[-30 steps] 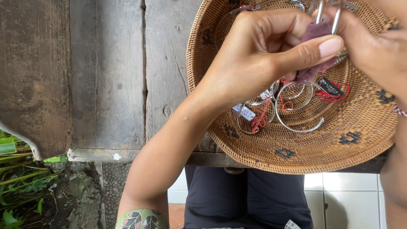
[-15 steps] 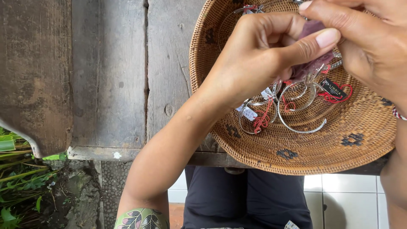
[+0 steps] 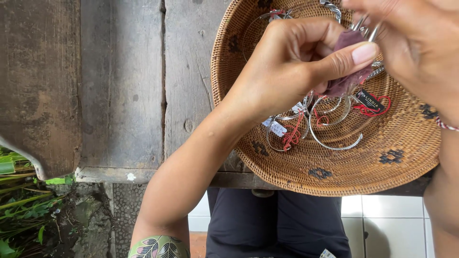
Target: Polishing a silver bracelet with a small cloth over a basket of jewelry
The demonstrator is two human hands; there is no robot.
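The left hand is closed on a small purple cloth, pinched between thumb and fingers above the woven basket. The right hand, partly cut off at the frame's top and right edges, pinches a silver piece against the cloth; its shape is hard to make out. Silver bangles with red strings and tags lie in the basket, some hidden under the hands. The basket rests on the weathered wooden bench.
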